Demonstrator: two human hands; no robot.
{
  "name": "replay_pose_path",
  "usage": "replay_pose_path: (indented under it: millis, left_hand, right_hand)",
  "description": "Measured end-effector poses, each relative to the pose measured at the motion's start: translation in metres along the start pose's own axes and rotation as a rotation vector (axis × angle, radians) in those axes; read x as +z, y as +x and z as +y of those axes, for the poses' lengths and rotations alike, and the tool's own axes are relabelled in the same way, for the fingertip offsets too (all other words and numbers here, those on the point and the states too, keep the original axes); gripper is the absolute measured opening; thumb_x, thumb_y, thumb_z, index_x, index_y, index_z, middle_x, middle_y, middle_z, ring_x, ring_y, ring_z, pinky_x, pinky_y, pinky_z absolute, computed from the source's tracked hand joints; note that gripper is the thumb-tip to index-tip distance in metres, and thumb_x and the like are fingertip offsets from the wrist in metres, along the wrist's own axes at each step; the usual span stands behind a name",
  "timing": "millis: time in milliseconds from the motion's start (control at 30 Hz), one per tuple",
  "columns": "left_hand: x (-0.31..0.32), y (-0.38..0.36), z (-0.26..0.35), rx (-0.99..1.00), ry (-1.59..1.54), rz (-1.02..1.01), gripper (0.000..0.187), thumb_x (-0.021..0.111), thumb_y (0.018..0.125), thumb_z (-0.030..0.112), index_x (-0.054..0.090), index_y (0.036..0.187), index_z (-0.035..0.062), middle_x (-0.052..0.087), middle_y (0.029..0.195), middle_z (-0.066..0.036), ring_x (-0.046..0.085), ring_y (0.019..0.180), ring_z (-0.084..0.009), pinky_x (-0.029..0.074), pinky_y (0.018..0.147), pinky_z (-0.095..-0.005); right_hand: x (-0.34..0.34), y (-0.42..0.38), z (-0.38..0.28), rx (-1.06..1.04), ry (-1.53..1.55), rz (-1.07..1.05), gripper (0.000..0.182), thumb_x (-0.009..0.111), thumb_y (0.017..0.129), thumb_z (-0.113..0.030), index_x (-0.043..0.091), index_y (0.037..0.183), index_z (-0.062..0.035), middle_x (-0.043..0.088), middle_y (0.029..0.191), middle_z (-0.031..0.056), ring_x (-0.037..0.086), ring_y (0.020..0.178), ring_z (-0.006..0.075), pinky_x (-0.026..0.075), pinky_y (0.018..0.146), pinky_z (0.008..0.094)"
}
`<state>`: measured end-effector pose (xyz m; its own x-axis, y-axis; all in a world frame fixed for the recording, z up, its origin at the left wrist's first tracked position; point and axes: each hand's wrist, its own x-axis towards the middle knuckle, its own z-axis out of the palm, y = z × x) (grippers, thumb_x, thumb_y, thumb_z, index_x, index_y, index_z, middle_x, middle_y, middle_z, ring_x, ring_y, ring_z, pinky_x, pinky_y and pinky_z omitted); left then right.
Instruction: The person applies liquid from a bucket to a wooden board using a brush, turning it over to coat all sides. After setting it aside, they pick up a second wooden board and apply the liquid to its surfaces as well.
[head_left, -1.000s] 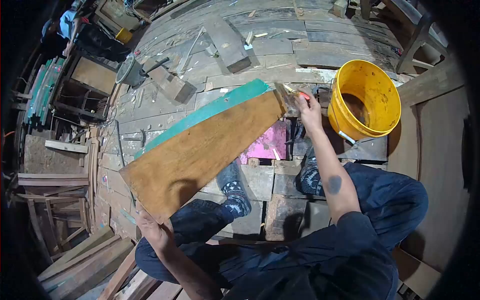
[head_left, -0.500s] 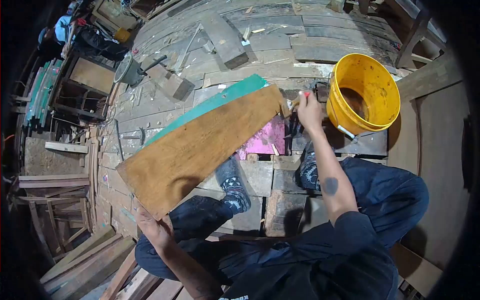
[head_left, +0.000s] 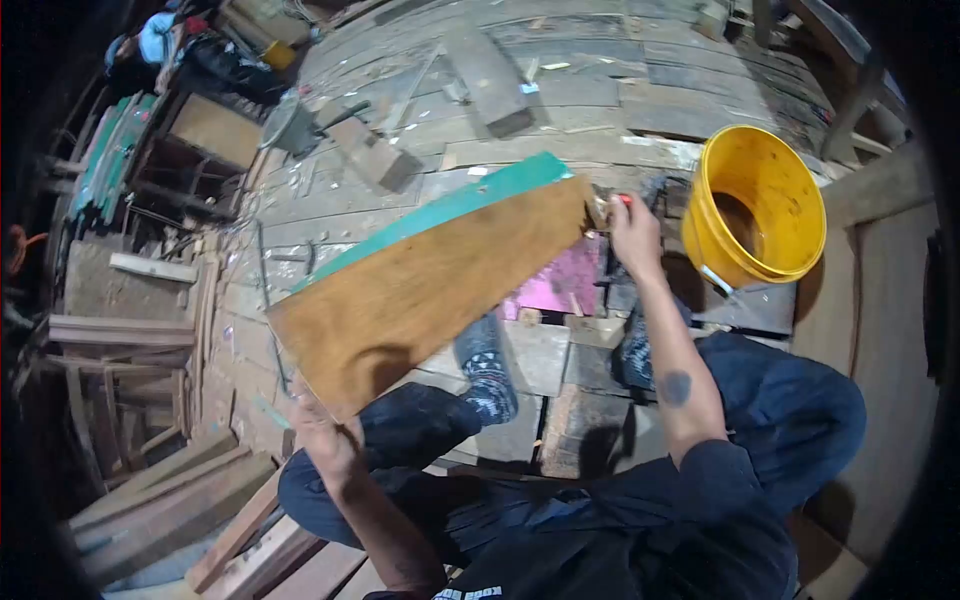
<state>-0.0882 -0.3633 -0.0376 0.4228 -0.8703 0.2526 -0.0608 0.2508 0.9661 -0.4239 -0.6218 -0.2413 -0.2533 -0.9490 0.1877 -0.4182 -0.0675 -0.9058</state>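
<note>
Plank (head_left: pixel 430 290) of brown wood with a green-painted edge lies slanted across the person's lap, running from about seven o'clock up toward one o'clock in the view. Left hand (head_left: pixel 325 435) closes its grip around the plank's near, lower corner, fingers wrapped under the board. Right hand (head_left: pixel 632 232) sits at the plank's far end, its grip shut on a small tool (head_left: pixel 603 205) with a red part; the tool's tip touches the end of the board, though what kind of tool it is cannot be told. Just beside that hand, at three o'clock from it, stands a yellow bucket (head_left: pixel 790 185) with something dark inside. Below the plank's far end lies a pink sheet (head_left: pixel 565 285) on the wooden floor (head_left: pixel 600 100). Patterned socks (head_left: pixel 490 375) show under the board, resting on flat blocks. At eleven o'clock from the plank, well apart, a wooden block (head_left: pixel 375 150) lies on the floor planks. Stacked timber (head_left: pixel 170 500) fills the eight o'clock corner.
</note>
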Motion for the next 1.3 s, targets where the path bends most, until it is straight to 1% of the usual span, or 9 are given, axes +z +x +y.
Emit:
replay_pose_path:
  millis: [67,100,167,267,467,567,900,1067,1300]
  left_hand:
    - [-0.001,-0.002,0.006,-0.054,0.092,-0.034,0.044,0.057,0.098,0.027,0.048,0.131,-0.0007,0.058,0.124,-0.014,0.058,0.111,-0.0252,0.046,0.098,-0.0368]
    - [0.001,-0.001,0.01,0.054,0.595,-0.054,0.04,0.05,0.101,0.03,0.052,0.125,-0.0016,0.061,0.114,-0.011,0.06,0.096,-0.0203,0.048,0.087,-0.0327]
    - [0.015,-0.003,0.025,-0.141,0.336,-0.002,0.044,0.041,0.104,0.036,0.054,0.122,-0.0025,0.062,0.111,-0.009,0.058,0.086,-0.0171,0.048,0.079,-0.0304]
    - [0.033,0.003,0.025,-0.046,0.256,0.046,0.052,0.035,0.104,0.042,0.055,0.121,-0.0032,0.062,0.11,-0.009,0.059,0.088,-0.0146,0.048,0.08,-0.0289]
    - [0.029,0.008,0.023,-0.02,0.107,0.071,0.046,0.049,0.102,0.034,0.053,0.124,-0.0056,0.063,0.112,-0.013,0.061,0.1,-0.0163,0.048,0.082,-0.0259]
    - [0.023,0.009,0.021,-0.004,0.134,0.081,0.04,0.049,0.102,0.03,0.055,0.122,-0.0049,0.064,0.111,-0.012,0.061,0.099,-0.0151,0.047,0.08,-0.0242]
    - [0.028,0.01,0.022,0.086,0.082,0.153,0.052,0.056,0.099,0.015,0.036,0.145,0.0015,0.058,0.095,-0.001,0.047,0.074,-0.0047,0.036,0.066,-0.0171]
    - [-0.008,0.002,0.008,0.142,0.074,-0.132,0.058,0.061,0.089,0.013,0.041,0.143,0.0023,0.049,0.141,-0.014,0.046,0.13,-0.0261,0.033,0.11,-0.0372]
    - [-0.01,-0.01,0.043,-0.202,0.229,-0.106,0.06,0.065,0.082,0.016,0.047,0.137,-0.0011,0.05,0.133,-0.008,0.049,0.119,-0.016,0.037,0.099,-0.0278]
  right_hand:
    - [-0.01,-0.001,-0.035,-0.063,-0.015,0.001,0.027,0.056,0.095,-0.026,0.062,0.098,0.0002,0.066,0.088,0.0233,0.065,0.086,0.0413,0.049,0.072,0.0448]
    - [-0.011,0.002,-0.044,-0.118,-0.007,-0.001,0.027,0.056,0.096,-0.025,0.061,0.097,0.0016,0.065,0.087,0.0241,0.064,0.084,0.0422,0.049,0.073,0.0459]
    - [-0.015,0.001,-0.07,-0.103,0.088,-0.048,0.024,0.057,0.096,-0.021,0.061,0.098,0.0023,0.066,0.083,0.0211,0.067,0.077,0.0349,0.05,0.067,0.0419]
    - [-0.031,-0.011,-0.133,-0.109,0.423,-0.128,0.019,0.055,0.098,-0.014,0.061,0.101,0.0034,0.066,0.086,0.0089,0.065,0.074,0.0107,0.053,0.059,0.025]
    - [-0.059,-0.041,-0.19,-0.235,0.716,-0.294,0.021,0.049,0.102,-0.016,0.058,0.11,0.0016,0.065,0.089,0.0083,0.065,0.08,0.0116,0.056,0.067,0.0269]
    - [-0.058,-0.063,-0.213,-0.266,0.913,-0.437,0.023,0.05,0.101,-0.016,0.054,0.113,0.0032,0.063,0.101,0.0158,0.068,0.087,0.0224,0.059,0.074,0.0335]
    - [-0.05,-0.098,-0.245,-0.188,1.284,-0.635,0.022,0.059,0.091,-0.006,0.046,0.108,0.0002,0.057,0.106,0.0222,0.065,0.091,0.0262,0.06,0.077,0.04]
    - [-0.045,-0.054,-0.197,0.044,1.027,-0.56,0.021,0.058,0.095,-0.013,0.052,0.108,0.0018,0.061,0.096,0.0133,0.066,0.08,0.0205,0.06,0.068,0.0353]
    - [-0.046,0.005,-0.096,0.216,0.736,-0.256,0.019,0.059,0.097,-0.015,0.055,0.106,0.0005,0.058,0.095,0.0073,0.066,0.081,0.0188,0.061,0.069,0.0326]
